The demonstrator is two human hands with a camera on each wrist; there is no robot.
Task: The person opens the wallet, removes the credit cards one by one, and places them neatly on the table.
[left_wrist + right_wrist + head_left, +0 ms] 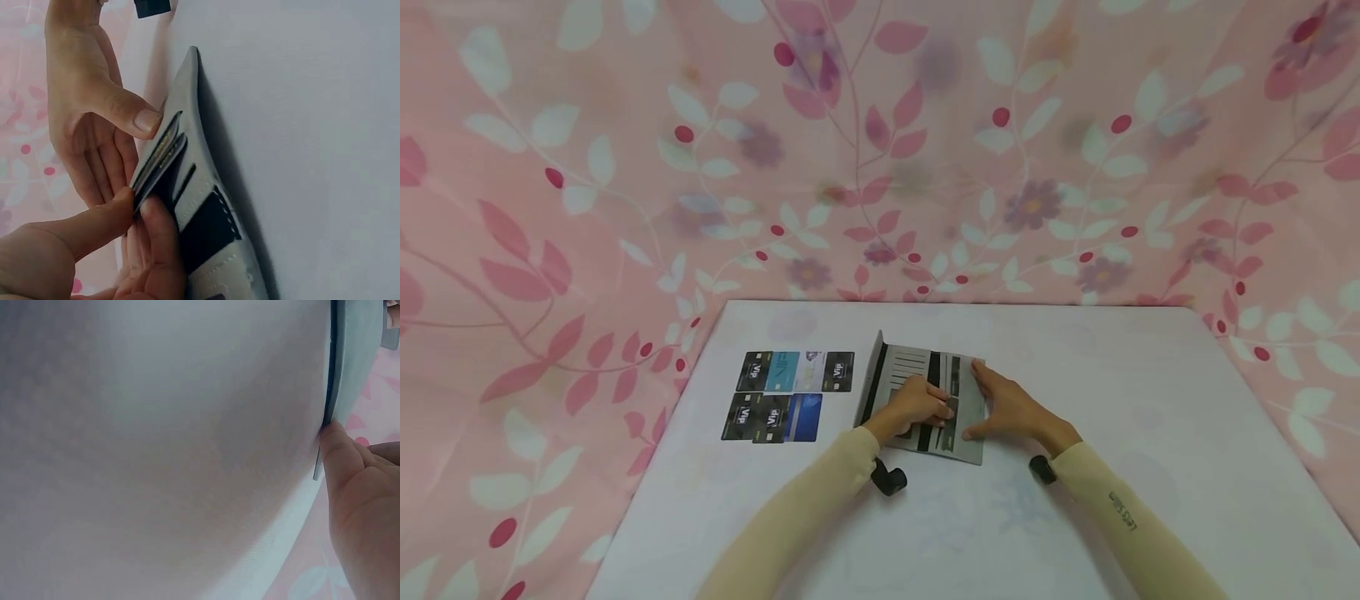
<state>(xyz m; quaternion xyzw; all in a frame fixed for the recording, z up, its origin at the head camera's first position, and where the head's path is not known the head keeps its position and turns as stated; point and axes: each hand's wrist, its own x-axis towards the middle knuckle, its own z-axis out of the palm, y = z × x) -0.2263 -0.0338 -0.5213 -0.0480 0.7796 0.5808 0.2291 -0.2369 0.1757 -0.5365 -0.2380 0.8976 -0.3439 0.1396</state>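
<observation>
A grey card wallet (973, 446) lies unfolded on the white table, its slots facing up and its left flap raised. My left hand (917, 400) is over the slots; in the left wrist view its thumb and fingers pinch a card (147, 178) that sits partly in a slot. Along the wallet's right edge, my right hand (1011, 408) grips the panel. The left wrist view shows its thumb (134, 119) on the slotted face beside the cards, with the other fingers behind. The pinched card's face is mostly hidden.
Left of the wallet lie two rows of cards: several black Vip cards (838, 372), a teal card (782, 372), a pale card (809, 372) and a blue card (805, 418). The white table (1112, 375) ends at a pink floral cloth (925, 167) behind.
</observation>
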